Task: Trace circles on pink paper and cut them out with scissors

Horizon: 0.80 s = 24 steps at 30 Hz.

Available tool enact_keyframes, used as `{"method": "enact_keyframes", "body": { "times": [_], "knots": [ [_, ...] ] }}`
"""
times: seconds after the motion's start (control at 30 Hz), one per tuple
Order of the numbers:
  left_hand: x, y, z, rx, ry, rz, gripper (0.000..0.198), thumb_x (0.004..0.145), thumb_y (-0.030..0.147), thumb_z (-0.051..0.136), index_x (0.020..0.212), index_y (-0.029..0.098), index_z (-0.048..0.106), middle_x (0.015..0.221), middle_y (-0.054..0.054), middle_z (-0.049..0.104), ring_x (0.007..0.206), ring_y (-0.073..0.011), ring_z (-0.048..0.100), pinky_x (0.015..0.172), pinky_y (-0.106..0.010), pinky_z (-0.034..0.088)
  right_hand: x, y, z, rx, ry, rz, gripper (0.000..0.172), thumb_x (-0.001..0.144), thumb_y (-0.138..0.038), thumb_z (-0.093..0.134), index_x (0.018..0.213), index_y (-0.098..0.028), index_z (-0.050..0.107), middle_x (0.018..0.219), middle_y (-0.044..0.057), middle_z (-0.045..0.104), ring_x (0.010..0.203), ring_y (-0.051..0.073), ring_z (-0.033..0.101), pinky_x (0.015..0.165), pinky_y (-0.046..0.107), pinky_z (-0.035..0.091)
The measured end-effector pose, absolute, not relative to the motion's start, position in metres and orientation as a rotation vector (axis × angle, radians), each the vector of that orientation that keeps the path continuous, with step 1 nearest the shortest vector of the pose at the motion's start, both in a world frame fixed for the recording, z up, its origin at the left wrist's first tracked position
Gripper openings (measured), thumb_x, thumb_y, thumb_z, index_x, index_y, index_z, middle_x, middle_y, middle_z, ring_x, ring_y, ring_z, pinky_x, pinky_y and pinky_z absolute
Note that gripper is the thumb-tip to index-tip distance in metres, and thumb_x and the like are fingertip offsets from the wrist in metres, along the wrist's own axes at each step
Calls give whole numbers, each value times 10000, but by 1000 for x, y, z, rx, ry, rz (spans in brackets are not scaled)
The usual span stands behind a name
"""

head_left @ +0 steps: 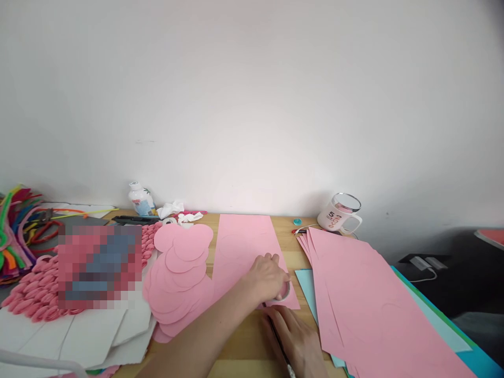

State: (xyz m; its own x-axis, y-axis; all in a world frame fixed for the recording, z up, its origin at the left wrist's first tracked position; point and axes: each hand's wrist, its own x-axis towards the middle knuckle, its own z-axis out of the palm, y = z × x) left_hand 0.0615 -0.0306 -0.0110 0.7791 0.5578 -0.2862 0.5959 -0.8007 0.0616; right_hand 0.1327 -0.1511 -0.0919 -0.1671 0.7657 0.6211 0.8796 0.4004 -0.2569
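Observation:
A sheet of pink paper (pixel 240 247) lies upright in front of me, with faint circle outlines on it. Near its lower right corner, my left hand (pixel 270 275) presses down with bent fingers on a round template with a greyish rim (pixel 286 292); the hand covers most of it, so its exact kind is unclear. My right hand (pixel 295 341), just below, grips a dark pen (pixel 280 344). The pen's tip is at the sheet's lower edge, beside the round template's rim.
Cut pink paper circles (pixel 185 283) pile up on the left. Pink sheets (pixel 366 304) are stacked on the right over blue ones. A white mug (pixel 334 216) and a bottle (pixel 142 199) stand by the wall. Pink braided material (pixel 39 289) and colourful pipe cleaners (pixel 16 236) lie far left.

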Motion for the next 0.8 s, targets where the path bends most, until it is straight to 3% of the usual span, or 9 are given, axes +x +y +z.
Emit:
{"method": "enact_keyframes", "body": {
  "times": [0.23,0.53,0.67,0.8],
  "knots": [
    [62,-32,-15,2840,914,-358,404,709,352,589,1111,305,592,937,-97,526,880,-246,501,654,-314,408,130,-154,-91,-1358,-1944,-281,256,918,-169,324,834,-202,563,647,43,627,509,173,601,438,251,420],
    [61,-35,-14,2854,904,-334,328,742,271,537,1062,268,608,938,-112,538,869,-248,499,621,-305,396,162,-176,-75,-1446,-1892,258,221,897,-286,405,877,-223,616,735,55,670,609,169,638,527,227,503],
    [60,-42,-7,2874,898,-328,266,786,190,474,1008,223,617,930,-119,556,882,-248,499,628,-306,385,192,-167,-51,-1599,-1547,703,263,797,-433,540,838,-192,638,756,66,705,698,192,675,572,206,548],
    [63,-51,-7,2901,901,-358,311,702,121,565,1011,151,581,870,-132,579,886,-260,496,631,-309,383,220,-133,-22,-1661,-1223,665,321,672,-488,644,768,-182,645,774,64,709,760,224,675,653,246,554]
  ]
}}
